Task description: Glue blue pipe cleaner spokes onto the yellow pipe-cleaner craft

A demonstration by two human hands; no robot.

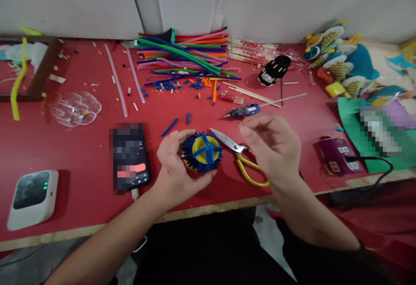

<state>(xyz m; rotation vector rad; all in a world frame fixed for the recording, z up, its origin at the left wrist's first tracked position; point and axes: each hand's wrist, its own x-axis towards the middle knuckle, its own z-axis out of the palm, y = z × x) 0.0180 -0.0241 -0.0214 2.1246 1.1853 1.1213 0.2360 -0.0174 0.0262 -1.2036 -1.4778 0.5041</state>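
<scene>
My left hand (pixel 177 168) curls around a round craft piece (pixel 203 152) with a spiky blue fringe, a yellow middle and blue strips crossing its top. The piece stays low over the table. To its right, my right hand (pixel 274 150) is raised with thumb and fingertips pinched together; whatever may be between them cannot be made out. Beneath and beside that hand lie scissors (pixel 251 172) with yellow handles, their blades pointing toward the craft piece. Two short blue strips (pixel 169 127) rest just beyond my left hand.
Behind are a pile of coloured pipe cleaners (pixel 182 53), blue and orange clippings (pixel 169 85), and a blue pointed tool (pixel 242 111). A phone (pixel 130 159) and white device (pixel 34 198) lie left. A purple box (pixel 339 155) with a cable sits right, near the table's front edge (pixel 221 204).
</scene>
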